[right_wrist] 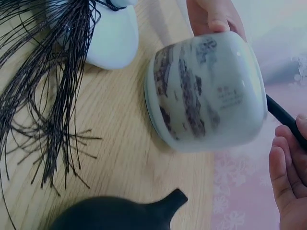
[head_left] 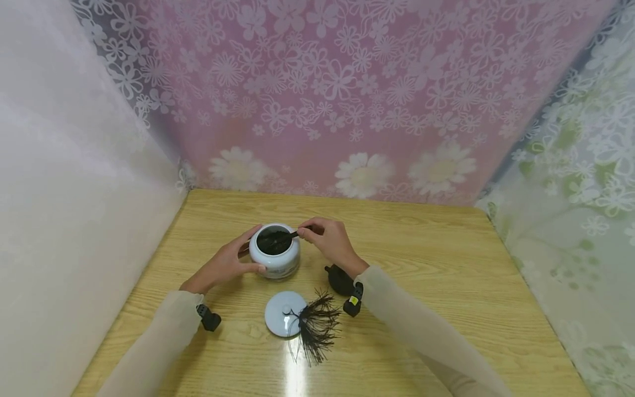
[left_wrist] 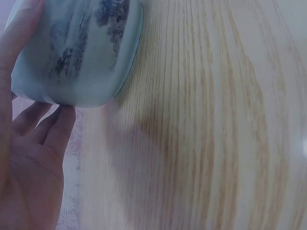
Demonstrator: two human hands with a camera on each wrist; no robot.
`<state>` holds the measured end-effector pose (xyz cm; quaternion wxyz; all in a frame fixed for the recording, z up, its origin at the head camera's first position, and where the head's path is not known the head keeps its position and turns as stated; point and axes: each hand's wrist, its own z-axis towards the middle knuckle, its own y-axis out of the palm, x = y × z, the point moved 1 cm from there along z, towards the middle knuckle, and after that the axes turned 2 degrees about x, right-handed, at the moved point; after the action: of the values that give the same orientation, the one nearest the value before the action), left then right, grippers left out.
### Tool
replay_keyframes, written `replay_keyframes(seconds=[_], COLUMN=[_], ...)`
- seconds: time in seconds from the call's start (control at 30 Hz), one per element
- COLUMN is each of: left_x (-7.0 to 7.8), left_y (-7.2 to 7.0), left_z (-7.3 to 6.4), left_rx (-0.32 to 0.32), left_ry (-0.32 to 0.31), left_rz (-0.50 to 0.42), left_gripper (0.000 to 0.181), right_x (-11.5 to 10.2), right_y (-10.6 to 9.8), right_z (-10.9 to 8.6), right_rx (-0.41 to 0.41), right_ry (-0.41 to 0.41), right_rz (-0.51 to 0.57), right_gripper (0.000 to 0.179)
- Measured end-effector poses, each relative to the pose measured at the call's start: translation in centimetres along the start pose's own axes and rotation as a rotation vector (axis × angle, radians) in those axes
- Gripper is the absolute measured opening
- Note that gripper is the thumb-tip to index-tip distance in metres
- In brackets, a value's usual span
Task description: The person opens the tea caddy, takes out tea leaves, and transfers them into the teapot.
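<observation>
A white porcelain jar [head_left: 278, 266] with a dark printed scene on its side stands uncovered on the table. Dark, loose contents [head_left: 268, 243] show through its mouth. My left hand [head_left: 230, 263] holds the jar from the left, thumb at the front and fingers round the far side. My right hand [head_left: 329, 241] pinches the handle of a dark scoop [head_left: 295, 234] at the jar's right rim. The scoop's far end lies inside the jar, hard to tell from the contents. In the right wrist view, the black handle [right_wrist: 282, 114] slants out past the rim.
Nearer me on the wooden table [head_left: 421, 259] lies the jar's white lid [head_left: 278, 314], a dark stringy tassel [head_left: 317, 331] partly over it. A small black teapot [head_left: 339, 281] sits under my right wrist. A pink flowered curtain [head_left: 317, 99] hangs behind the table.
</observation>
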<state>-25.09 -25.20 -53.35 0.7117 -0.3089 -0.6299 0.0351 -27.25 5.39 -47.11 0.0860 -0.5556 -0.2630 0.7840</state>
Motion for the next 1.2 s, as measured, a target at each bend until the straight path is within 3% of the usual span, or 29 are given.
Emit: replay_keyframes(seconds=[0.57,1.2], left_x=[0.2,-0.2], left_y=[0.1,0.1], left_z=[0.2,0.1], left_rx=[-0.005,0.007], left_ry=[0.002,0.006], left_rz=[-0.001,0.019], left_gripper=[0.116,0.114], right_x=[1.6,1.6], right_y=[-2.1,-5.6], right_z=[-0.6,-2.5], right_rx=[0.053,0.132], right_ry=[0.008,0.047], right_rz=[0.1,0.162], right_gripper=[0.024,0.026])
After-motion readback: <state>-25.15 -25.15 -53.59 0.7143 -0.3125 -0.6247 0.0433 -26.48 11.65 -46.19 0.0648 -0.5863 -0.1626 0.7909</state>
